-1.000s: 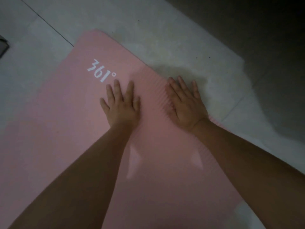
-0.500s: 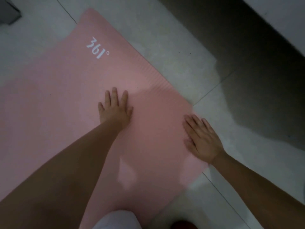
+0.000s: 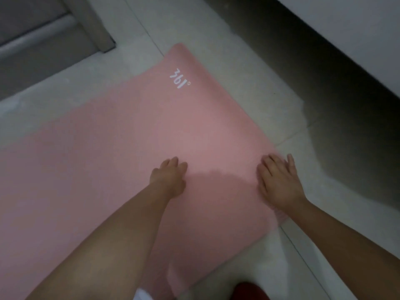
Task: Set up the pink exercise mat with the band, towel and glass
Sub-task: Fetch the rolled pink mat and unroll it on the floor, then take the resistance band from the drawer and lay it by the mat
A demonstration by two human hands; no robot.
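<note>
The flat pink foam exercise mat stretches leftward; the right hand presses its right edge with straight fingers, the left hand mid-mat, fingers loosely bent, holding nothing.

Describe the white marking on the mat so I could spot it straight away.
A pink mat lies flat on the pale tiled floor. Near its far corner, well beyond both hands, sits a small white logo reading 361 with a degree sign. It is the only print on the plain pink surface.
</note>
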